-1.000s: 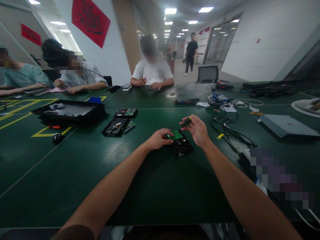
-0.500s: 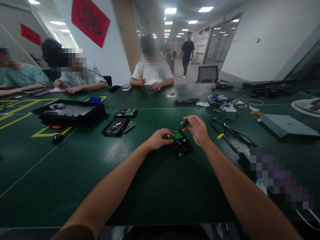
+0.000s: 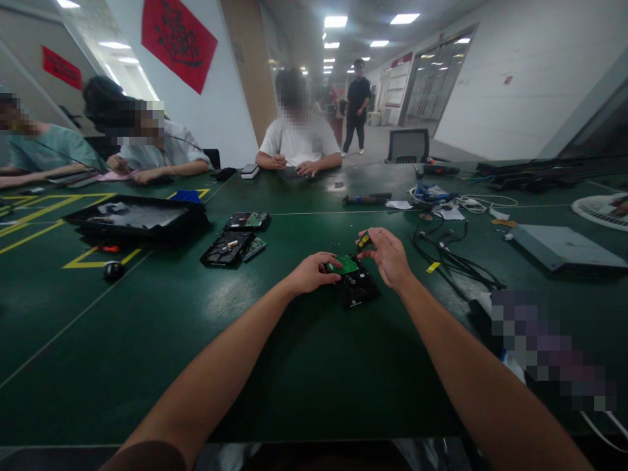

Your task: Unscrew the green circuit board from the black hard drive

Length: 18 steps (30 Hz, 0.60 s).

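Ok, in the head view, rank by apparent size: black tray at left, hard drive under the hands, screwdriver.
1. Black tray, though farther away.
2. Hard drive.
3. Screwdriver, mostly hidden in the right hand.

Right hand [image 3: 390, 256] covers most of the screwdriver [image 3: 364, 240]; its tip is too small to tell. Left hand [image 3: 310, 273] hides the near-left edge of the drive [image 3: 356, 288]. Screws by the drive are too small to tell. Both arms are cut off at the bottom edge. A pixelated patch [image 3: 549, 353] hides part of the table, right.
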Motion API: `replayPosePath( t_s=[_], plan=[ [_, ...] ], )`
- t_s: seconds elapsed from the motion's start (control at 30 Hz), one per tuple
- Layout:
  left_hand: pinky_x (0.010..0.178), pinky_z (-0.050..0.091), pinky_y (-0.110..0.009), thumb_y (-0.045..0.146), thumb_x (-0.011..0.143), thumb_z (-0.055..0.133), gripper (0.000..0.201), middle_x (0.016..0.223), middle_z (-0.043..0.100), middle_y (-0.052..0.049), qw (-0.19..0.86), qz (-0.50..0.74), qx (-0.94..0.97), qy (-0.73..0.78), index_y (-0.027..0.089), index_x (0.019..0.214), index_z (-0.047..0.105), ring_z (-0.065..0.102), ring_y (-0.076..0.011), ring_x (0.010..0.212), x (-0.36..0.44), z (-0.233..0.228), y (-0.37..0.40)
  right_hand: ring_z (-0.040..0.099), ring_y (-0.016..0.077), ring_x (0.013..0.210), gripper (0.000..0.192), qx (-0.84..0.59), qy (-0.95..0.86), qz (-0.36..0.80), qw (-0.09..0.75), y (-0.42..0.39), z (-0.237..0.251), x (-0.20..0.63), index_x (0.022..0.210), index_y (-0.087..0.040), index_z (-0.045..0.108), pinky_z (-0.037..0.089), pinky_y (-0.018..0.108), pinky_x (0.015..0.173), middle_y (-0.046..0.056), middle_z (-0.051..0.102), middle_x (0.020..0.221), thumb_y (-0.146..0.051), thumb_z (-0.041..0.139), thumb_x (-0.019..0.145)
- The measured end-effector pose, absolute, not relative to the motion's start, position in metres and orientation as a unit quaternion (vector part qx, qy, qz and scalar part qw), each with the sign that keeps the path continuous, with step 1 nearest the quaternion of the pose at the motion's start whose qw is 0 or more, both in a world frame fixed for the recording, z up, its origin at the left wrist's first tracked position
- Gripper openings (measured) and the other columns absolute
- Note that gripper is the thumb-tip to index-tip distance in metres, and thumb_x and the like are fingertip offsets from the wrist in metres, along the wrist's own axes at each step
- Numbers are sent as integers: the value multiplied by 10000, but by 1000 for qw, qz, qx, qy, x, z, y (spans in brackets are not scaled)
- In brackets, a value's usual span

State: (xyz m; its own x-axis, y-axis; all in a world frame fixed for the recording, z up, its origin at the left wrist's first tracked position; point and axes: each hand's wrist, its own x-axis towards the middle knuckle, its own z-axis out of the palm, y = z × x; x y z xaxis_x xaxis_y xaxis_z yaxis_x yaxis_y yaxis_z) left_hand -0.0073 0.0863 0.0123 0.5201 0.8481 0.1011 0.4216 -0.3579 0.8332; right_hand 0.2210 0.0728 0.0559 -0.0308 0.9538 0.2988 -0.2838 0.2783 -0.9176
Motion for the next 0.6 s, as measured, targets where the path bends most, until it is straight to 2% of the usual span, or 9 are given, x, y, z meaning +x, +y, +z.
replayPosePath(
  t_s=[0.2,0.37,0.6],
  plan=[
    [714,535,-302,323,800,812,351,1452,547,-96,397,274,778,403,221,1129,748,592,-108,742,-7,14,85,702,205,931,300,-314,-504,521,613,73,55,221,931,-248,655,591,298,635,30,706,1030,-534,718,866],
    [727,535,-309,318,804,806,339,1450,548,-95,392,276,778,406,224,1126,753,588,-109,753,-7,14,84,702,215,941,351,-302,-506,529,611,74,54,223,1027,-238,720,604,321,676,59,708,1023,-559,614,933],
    [744,530,-310,312,802,808,328,1441,562,-89,382,275,782,407,220,1112,754,580,-107,754,-7,12,86,677,195,913,254,-314,-520,504,613,74,53,221,928,-235,703,598,299,657,31,689,961,-485,720,885]
  ],
)
